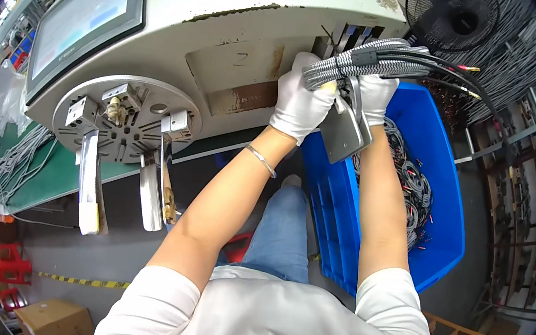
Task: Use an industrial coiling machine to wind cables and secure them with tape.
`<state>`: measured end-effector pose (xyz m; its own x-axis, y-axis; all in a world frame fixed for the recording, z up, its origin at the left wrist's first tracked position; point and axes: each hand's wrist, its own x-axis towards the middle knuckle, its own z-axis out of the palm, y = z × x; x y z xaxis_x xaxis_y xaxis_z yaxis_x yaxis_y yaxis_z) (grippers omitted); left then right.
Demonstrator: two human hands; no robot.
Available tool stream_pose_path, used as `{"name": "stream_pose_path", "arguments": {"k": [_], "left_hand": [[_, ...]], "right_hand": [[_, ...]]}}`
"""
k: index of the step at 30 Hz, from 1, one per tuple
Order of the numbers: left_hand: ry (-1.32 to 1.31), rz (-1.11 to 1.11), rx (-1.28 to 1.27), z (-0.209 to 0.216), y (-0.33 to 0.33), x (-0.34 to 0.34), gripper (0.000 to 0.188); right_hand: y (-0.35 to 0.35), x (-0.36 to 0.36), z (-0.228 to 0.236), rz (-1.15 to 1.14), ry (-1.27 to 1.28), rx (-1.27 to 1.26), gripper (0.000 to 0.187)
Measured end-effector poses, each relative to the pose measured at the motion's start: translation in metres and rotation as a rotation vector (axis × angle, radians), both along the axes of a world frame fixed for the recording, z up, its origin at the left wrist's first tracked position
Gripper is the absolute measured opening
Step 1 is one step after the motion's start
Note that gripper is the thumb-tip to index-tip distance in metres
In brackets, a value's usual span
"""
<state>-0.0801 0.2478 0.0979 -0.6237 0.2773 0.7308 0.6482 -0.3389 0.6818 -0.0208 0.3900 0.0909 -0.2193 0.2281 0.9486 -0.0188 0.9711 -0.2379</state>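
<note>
A coiled bundle of black-and-white braided cable (375, 57) sits at the front of the machine, its black ends with red and yellow tips reaching right. My left hand (303, 99), in a white glove, is closed round the bundle's left end. My gloved right hand (375, 99) is closed beneath the bundle's right part; its fingers are partly hidden by the cable. Between the hands, a grey metal plate (342, 135) hangs below the coil, next to a slotted part of the machine (359, 37).
A blue bin (447, 209) holding several cable coils stands below my right arm. At left are a round metal plate (134, 141) with long prongs, a screen (88, 21) and a green table (46, 174). A black fan (452, 19) and hanging cables (525, 58) are at upper right.
</note>
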Motion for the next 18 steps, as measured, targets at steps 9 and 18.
{"name": "stream_pose_path", "arguments": {"k": [9,18], "left_hand": [[-0.049,-0.047,-0.017,-0.005,-0.002,0.000,0.017],[-0.471,-0.578,-0.574,0.075,-0.116,0.077,0.016]], "right_hand": [[-0.009,-0.002,0.007,0.023,0.007,-0.092,0.012],[-0.155,0.125,0.088,0.529,0.368,-1.107,0.032]]}}
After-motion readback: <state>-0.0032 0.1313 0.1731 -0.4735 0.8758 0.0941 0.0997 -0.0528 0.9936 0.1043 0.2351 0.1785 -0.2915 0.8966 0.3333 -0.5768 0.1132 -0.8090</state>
